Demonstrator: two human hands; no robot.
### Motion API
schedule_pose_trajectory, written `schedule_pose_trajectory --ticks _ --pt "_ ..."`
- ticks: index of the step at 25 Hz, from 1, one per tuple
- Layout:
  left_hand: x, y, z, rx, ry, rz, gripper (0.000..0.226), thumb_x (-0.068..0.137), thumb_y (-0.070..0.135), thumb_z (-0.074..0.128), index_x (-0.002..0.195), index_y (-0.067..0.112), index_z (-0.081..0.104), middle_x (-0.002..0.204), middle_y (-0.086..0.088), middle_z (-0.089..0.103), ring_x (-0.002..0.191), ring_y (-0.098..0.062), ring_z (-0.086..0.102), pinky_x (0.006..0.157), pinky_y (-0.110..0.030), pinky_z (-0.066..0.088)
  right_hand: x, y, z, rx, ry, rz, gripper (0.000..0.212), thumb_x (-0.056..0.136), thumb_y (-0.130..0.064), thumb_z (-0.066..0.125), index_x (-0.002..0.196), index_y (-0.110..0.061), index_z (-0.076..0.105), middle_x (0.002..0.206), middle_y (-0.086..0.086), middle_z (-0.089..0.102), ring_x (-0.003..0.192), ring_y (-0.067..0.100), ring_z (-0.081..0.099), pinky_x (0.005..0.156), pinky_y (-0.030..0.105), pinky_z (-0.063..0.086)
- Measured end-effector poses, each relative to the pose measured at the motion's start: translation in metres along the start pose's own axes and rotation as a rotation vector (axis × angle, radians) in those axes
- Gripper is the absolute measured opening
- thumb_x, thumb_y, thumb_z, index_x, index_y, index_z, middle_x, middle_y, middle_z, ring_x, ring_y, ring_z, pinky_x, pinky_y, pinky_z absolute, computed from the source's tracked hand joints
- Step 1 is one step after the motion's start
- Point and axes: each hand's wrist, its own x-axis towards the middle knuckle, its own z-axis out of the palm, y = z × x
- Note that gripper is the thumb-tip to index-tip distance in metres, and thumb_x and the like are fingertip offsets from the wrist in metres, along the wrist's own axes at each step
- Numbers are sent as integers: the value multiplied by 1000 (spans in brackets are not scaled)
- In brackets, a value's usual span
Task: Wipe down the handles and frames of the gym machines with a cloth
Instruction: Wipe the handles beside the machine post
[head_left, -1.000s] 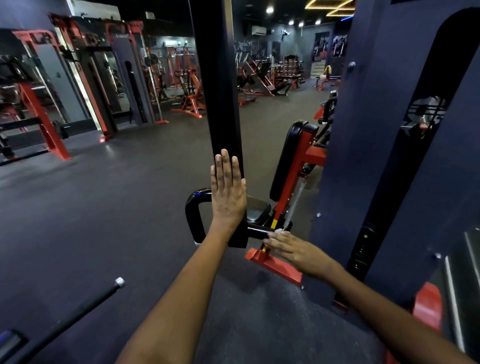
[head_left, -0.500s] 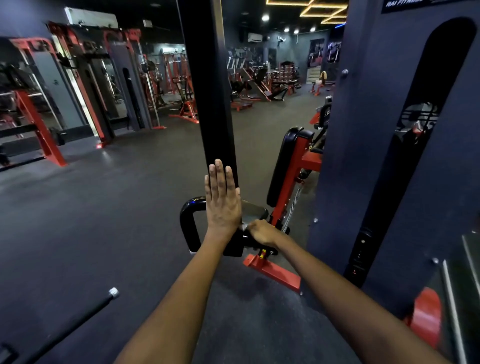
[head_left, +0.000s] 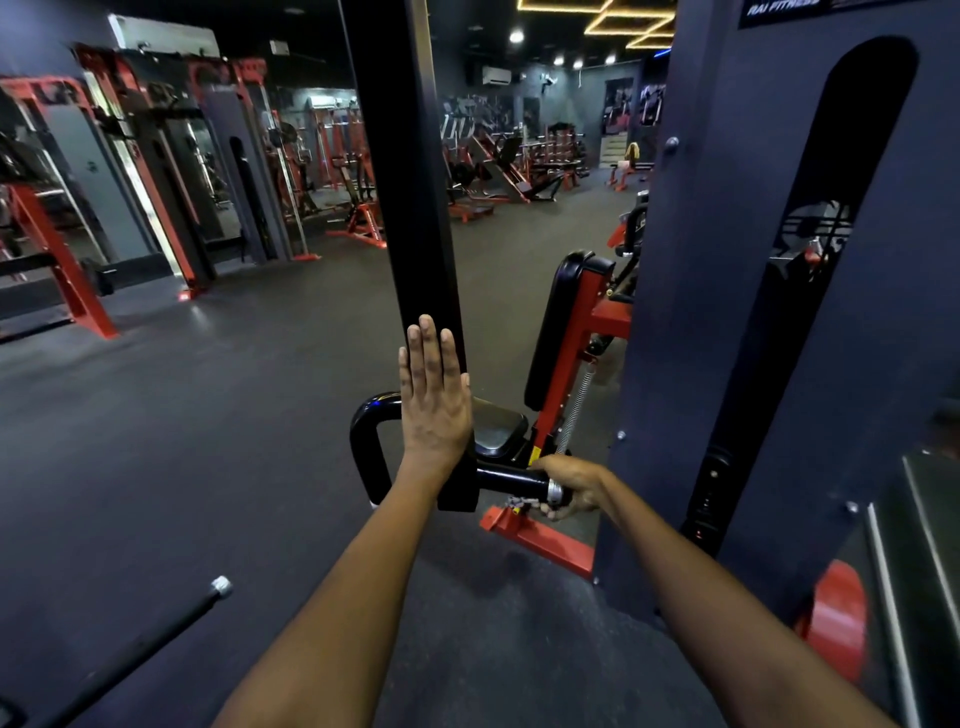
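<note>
1. Nearest, at 4 o'clock, the right hand (head_left: 569, 486) curls round a glossy black cylindrical handle (head_left: 511, 480), a scrap of cloth (head_left: 519, 502) beneath.
2. Further, at 12 o'clock, the left hand (head_left: 434, 397) lies flat, fingers straight, against the smooth black square upright (head_left: 410, 182).
3. Beyond, a padded seat (head_left: 496, 428).

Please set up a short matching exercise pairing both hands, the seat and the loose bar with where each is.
Things:
1. left hand
2. right hand
3. seat
4. loose bar

Places:
A. low at the left, with a metal tip
B. flat against the black post
C. behind the post, under a black back pad
D. curled round the end of the black handle

Pairs: 1-B, 2-D, 3-C, 4-A
</note>
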Motion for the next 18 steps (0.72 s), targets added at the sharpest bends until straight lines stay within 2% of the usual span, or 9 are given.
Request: schedule_pose_trajectory --ticks 2,6,8,10,11,12,13,15,18 --pt "0 1 -1 6 -5 -5 77 94 17 34 149 11 -21 155 -5 -30 146 -21 -20 120 -37 -6 -5 9 3 290 25 46 32 91 -18 46 116 1 56 96 17 65 59 17 62 46 24 52" --pt "-2 0 -2 21 -9 -7 76 95 18 32 149 10 -20 156 -7 -28 146 -22 -19 120 -38 -5 -8 13 14 725 152 -21 28 89 3 52 117 2 46 116 22 52 88 33 63 63 46 57" --pt "-2 0 -3 29 -13 -6 75 95 19 31 149 9 -20 156 -8 -28 146 -23 -19 120 -37 -6 -14 14 18 814 202 -83 8 91 6 48 97 1 51 91 18 64 70 26 65 65 42 55" --pt "-1 1 -4 28 -18 -11 73 96 19 30 149 9 -20 156 -9 -28 146 -23 -19 120 -37 -6 -18 21 17 878 270 -132 26 93 8 40 72 -4 48 65 15 59 52 24 59 45 28 52" --pt "-1 2 -4 27 -17 -17 73 96 19 30 149 9 -19 156 -9 -28 146 -23 -19 120 -37 -6 -17 26 14 931 283 -141 34 94 9 35 65 -6 45 65 15 52 52 24 52 39 23 50" --pt "-2 2 -4 26 -14 -21 72 97 19 30 149 8 -19 156 -9 -28 146 -23 -18 121 -38 -5 -14 32 12 971 298 -149 40 95 9 32 62 -7 47 69 14 46 55 23 49 44 23 52" --pt "-2 2 -3 25 -8 -22 72 97 19 30 149 8 -18 156 -10 -27 146 -24 -18 120 -38 -4 -16 35 13 992 305 -146 40 96 7 33 63 -7 51 75 13 46 59 21 51 61 25 57" --pt "-3 1 -2 33 3 -18 72 97 19 31 149 7 -17 156 -10 -26 146 -24 -17 120 -38 -3 -23 32 21 953 285 -169 22 98 1 39 80 -5 52 89 14 52 75 23 57 91 41 50" --pt "-2 2 -2 30 -1 -28 72 97 19 30 149 7 -18 156 -11 -27 146 -25 -18 120 -39 -3 -39 25 47 630 520 -299 12 96 -17 50 89 -12 58 87 10 58 91 28 60 82 39 49"
